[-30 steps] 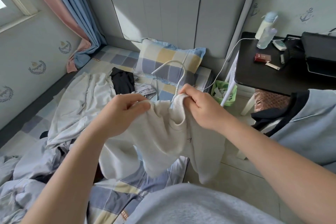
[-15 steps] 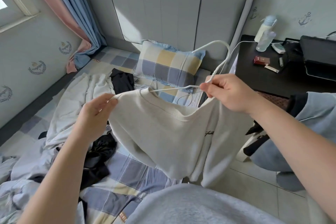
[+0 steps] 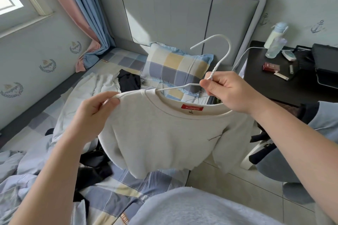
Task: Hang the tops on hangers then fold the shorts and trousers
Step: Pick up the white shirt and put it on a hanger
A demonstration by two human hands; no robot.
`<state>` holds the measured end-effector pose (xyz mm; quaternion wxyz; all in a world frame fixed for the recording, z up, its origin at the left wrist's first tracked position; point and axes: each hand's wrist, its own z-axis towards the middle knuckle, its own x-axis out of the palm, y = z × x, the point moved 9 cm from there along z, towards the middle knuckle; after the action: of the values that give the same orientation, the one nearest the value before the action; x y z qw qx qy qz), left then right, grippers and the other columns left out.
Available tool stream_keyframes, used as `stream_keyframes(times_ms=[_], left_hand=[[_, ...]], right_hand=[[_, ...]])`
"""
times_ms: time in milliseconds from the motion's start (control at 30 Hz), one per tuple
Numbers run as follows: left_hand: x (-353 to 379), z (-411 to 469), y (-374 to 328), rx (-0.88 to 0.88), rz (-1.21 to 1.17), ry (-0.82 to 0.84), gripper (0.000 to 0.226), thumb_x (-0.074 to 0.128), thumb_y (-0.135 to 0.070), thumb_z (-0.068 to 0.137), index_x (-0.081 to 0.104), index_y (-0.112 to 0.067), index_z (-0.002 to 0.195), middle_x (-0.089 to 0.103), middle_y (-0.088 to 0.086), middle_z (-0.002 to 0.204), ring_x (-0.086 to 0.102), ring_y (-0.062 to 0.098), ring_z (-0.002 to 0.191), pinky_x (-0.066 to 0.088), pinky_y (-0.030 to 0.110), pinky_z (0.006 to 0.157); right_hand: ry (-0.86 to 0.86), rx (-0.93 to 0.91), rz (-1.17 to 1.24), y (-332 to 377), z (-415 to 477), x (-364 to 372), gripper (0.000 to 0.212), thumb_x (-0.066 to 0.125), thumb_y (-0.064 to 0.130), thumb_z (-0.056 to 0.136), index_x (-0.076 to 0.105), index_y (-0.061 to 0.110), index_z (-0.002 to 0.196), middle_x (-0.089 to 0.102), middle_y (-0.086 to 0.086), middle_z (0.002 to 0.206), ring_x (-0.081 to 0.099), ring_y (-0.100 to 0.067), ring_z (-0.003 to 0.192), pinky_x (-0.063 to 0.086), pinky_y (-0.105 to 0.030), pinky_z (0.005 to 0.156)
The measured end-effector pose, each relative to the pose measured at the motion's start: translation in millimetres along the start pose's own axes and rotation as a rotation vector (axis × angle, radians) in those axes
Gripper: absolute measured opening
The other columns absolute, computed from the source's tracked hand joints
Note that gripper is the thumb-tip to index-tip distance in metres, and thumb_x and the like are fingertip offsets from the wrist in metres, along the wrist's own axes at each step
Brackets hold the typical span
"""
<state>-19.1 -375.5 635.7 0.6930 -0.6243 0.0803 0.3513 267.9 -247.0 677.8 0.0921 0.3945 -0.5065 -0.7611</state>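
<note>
A cream top point(image 3: 164, 137) with a red neck label hangs on a white hanger point(image 3: 222, 55) held over the bed's edge. My right hand point(image 3: 226, 93) grips the hanger just below its hook, which rises above my fingers. My left hand point(image 3: 95, 109) pinches the top's left shoulder seam and holds it out over the hanger's arm. The hanger's right arm is hidden inside the top. On the bed lie more clothes: a black garment point(image 3: 128, 80) near the pillow, another black one point(image 3: 93, 166) below the top, and a pale garment point(image 3: 91, 97) spread flat.
A checked pillow point(image 3: 175, 67) leans at the grey headboard point(image 3: 173, 18). A black side table point(image 3: 285, 86) at right carries bottles, a red pack and a black bag. Clothes hang over a chair point(image 3: 325, 122) at far right. Tiled floor shows beside the bed.
The top was bunched between both hands; now it hangs spread on the hanger. My right hand shifted right and took the hanger by its neck; my left hand pulled the shoulder out to the left.
</note>
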Motion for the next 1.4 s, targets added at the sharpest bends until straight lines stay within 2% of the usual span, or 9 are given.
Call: stream_keyframes(times_ms=[167, 267, 333, 400, 500, 733, 967, 1167, 1400], left_hand=[[-4, -3, -1, 0.046, -0.007, 0.022, 0.035, 0.063, -0.01, 0.097, 0.071, -0.045, 0.095, 0.062, 0.01, 0.094, 0.053, 0.022, 0.084, 0.037, 0.01, 0.071], [-8, -7, 8, 0.017, -0.037, -0.007, 0.033, 0.068, -0.008, 0.093, 0.072, -0.04, 0.096, 0.058, -0.001, 0.087, 0.049, 0.027, 0.078, 0.039, 0.019, 0.07], [-8, -9, 8, 0.023, 0.007, -0.002, 0.029, 0.071, -0.01, 0.09, 0.07, -0.039, 0.098, 0.061, -0.01, 0.094, 0.056, 0.02, 0.084, 0.044, 0.029, 0.08], [1, -9, -1, 0.057, 0.071, 0.047, 0.025, 0.069, -0.019, 0.092, 0.068, -0.043, 0.099, 0.065, -0.012, 0.104, 0.059, 0.011, 0.098, 0.044, 0.027, 0.088], [21, -8, -14, 0.07, 0.08, 0.104, 0.025, 0.065, -0.021, 0.096, 0.067, -0.046, 0.092, 0.067, -0.017, 0.093, 0.062, 0.005, 0.091, 0.045, 0.018, 0.083], [23, -6, -23, 0.073, 0.025, -0.004, 0.019, 0.072, -0.004, 0.089, 0.072, -0.023, 0.089, 0.067, -0.006, 0.086, 0.059, -0.002, 0.077, 0.04, 0.008, 0.072], [45, -8, -30, 0.094, 0.108, 0.036, 0.016, 0.065, -0.009, 0.095, 0.075, -0.012, 0.108, 0.072, -0.01, 0.1, 0.06, -0.013, 0.096, 0.037, 0.001, 0.082], [41, -11, -30, 0.091, 0.057, -0.127, 0.014, 0.074, -0.005, 0.087, 0.069, -0.017, 0.089, 0.07, -0.003, 0.093, 0.061, 0.003, 0.091, 0.043, 0.01, 0.079], [63, -5, -30, 0.127, 0.18, 0.025, 0.006, 0.067, -0.01, 0.094, 0.071, -0.009, 0.099, 0.066, 0.0, 0.092, 0.055, 0.016, 0.092, 0.039, 0.019, 0.083]], right_hand=[[0.012, 0.005, -0.034, 6, 7, 7, 0.049, 0.052, 0.045, 0.093, 0.059, 0.002, 0.071, 0.037, -0.018, 0.063, 0.035, -0.018, 0.057, 0.033, -0.027, 0.058], [-0.012, -0.013, -0.01, 6, 8, 12, 0.047, 0.055, 0.041, 0.094, 0.06, 0.0, 0.071, 0.04, -0.01, 0.062, 0.036, -0.01, 0.056, 0.034, -0.021, 0.058], [-0.031, -0.021, -0.005, 5, 8, 16, 0.045, 0.056, 0.038, 0.094, 0.06, 0.001, 0.07, 0.04, 0.003, 0.057, 0.035, -0.006, 0.053, 0.032, -0.016, 0.055], [-0.022, -0.019, -0.003, 4, 9, 22, 0.045, 0.057, 0.04, 0.093, 0.06, 0.002, 0.07, 0.038, -0.008, 0.056, 0.035, -0.01, 0.053, 0.032, -0.021, 0.054], [-0.005, -0.018, 0.002, 6, 13, 33, 0.045, 0.058, 0.043, 0.091, 0.06, 0.003, 0.069, 0.039, -0.024, 0.059, 0.034, -0.019, 0.054, 0.032, -0.029, 0.054], [-0.012, 0.014, 0.008, -9, 12, 35, 0.041, 0.059, 0.046, 0.091, 0.061, 0.013, 0.067, 0.036, -0.004, 0.054, 0.031, -0.011, 0.048, 0.03, -0.018, 0.048], [-0.029, 0.027, -0.001, -14, 10, 39, 0.041, 0.059, 0.042, 0.093, 0.062, 0.008, 0.07, 0.035, 0.008, 0.049, 0.031, -0.006, 0.044, 0.03, -0.012, 0.047], [-0.026, 0.037, 0.021, -14, 13, 40, 0.041, 0.061, 0.042, 0.092, 0.065, 0.009, 0.069, 0.035, 0.009, 0.049, 0.031, -0.005, 0.046, 0.029, -0.015, 0.048], [0.002, 0.052, 0.054, -21, 14, 48, 0.038, 0.062, 0.044, 0.09, 0.067, 0.011, 0.071, 0.034, 0.011, 0.046, 0.031, -0.006, 0.044, 0.03, -0.014, 0.047]])
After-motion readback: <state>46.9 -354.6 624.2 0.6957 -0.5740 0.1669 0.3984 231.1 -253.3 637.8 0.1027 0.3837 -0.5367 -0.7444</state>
